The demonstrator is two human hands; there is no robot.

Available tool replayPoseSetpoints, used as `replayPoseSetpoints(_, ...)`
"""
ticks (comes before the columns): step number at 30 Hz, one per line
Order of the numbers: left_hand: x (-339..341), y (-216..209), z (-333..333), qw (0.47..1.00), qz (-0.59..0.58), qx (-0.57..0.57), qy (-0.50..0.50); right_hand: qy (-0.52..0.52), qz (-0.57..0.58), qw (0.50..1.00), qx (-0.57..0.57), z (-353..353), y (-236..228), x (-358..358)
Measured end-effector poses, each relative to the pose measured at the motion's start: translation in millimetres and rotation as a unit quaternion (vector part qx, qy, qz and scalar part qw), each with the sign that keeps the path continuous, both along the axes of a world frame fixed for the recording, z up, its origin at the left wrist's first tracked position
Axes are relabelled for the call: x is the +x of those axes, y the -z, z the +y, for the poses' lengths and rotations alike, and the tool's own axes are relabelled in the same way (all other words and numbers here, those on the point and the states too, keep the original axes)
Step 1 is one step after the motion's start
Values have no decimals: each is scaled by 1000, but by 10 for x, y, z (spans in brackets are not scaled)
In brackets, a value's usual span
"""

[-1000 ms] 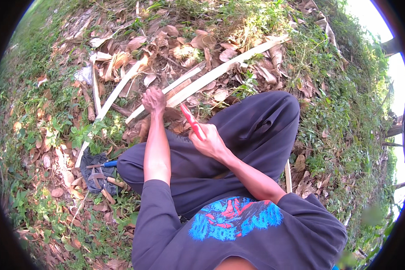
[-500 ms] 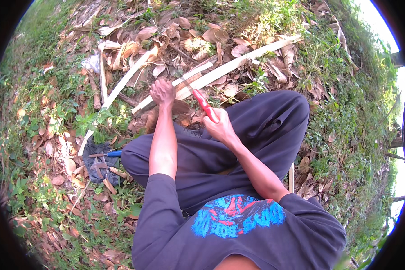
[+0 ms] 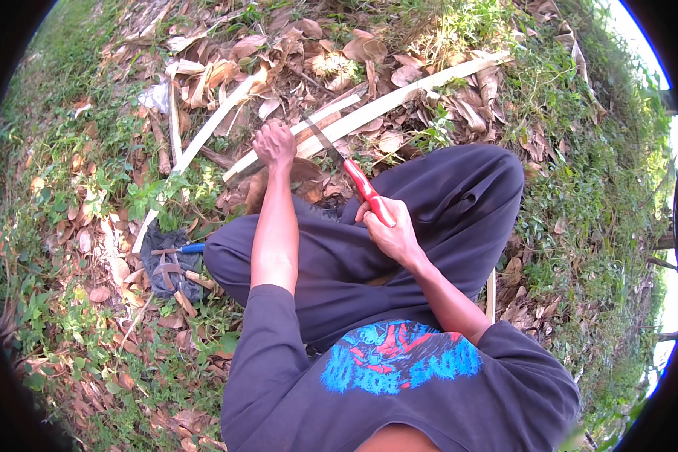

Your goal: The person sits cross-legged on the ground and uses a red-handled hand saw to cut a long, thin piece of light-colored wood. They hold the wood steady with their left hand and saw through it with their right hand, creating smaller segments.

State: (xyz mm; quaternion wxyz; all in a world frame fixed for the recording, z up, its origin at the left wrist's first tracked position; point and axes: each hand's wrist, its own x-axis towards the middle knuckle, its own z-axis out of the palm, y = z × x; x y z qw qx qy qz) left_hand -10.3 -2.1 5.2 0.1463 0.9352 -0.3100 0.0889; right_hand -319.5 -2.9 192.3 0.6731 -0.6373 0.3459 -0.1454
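My right hand (image 3: 392, 232) is closed round the red handle of a hand saw (image 3: 361, 182). Its thin grey blade slants up and left, crossing a pale wooden strip (image 3: 328, 112) in front of my crossed legs. Closed in a fist, my left hand (image 3: 275, 143) grips this strip just left of the blade; the fingers' undersides are hidden. Right beside it, a longer pale wooden plank (image 3: 399, 96) runs from near my left hand up to the far right.
Another pale strip (image 3: 217, 120) lies slanting on the left. By my left knee, a blue-handled tool (image 3: 191, 248) and short wood pieces (image 3: 182, 303) rest on a dark cloth (image 3: 157, 239). A clear plastic bag (image 3: 155, 99) sits farther off among dry leaves and grass.
My right hand has drawn the saw back toward my body and slightly right, so more of the blade shows. My left hand stays nearly in place on the strip.
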Motion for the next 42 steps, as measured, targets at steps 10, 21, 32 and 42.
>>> replayPoseSetpoints(10, 10, 1, -10, 1000, 10, 16, 10, -5, 14, 1000, -16, 30, -1, 17)
replayPoseSetpoints(21, 75, 150, -15, 999, -33, -1, 4, -8, 42, 990, -134, -111, 223, 506)
replayPoseSetpoints(32, -80, -76, -48, 1000, 18, 18, -4, 15, 44, 987, -157, -172, 284, 710)
replayPoseSetpoints(42, -85, -86, -3, 1000, 24, 16, -3, 18, 15, 987, -162, -59, 274, 521)
